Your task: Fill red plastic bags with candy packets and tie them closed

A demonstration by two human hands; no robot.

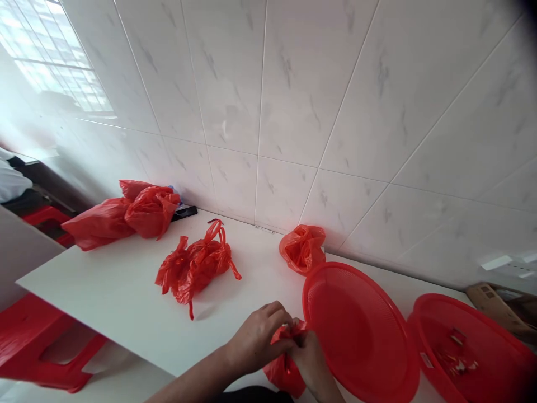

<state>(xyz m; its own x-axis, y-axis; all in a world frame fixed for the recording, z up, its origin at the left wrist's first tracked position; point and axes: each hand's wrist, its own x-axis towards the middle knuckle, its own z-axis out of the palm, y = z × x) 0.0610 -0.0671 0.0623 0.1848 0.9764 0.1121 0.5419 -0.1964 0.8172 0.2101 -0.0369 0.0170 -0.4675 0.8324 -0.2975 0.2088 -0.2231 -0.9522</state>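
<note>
Both my hands meet at the front edge of the white table. My left hand and my right hand pinch the top of a small red plastic bag that hangs partly over the table edge. Fingers of both hands are closed on its neck. A tied red bag lies to the left of my hands, and another red bag sits by the wall behind a red basket.
Two red mesh baskets stand at the right, one bare inside, the other with small pieces in it. More red bags lie at the far left. A red stool stands below left; a cardboard box sits far right.
</note>
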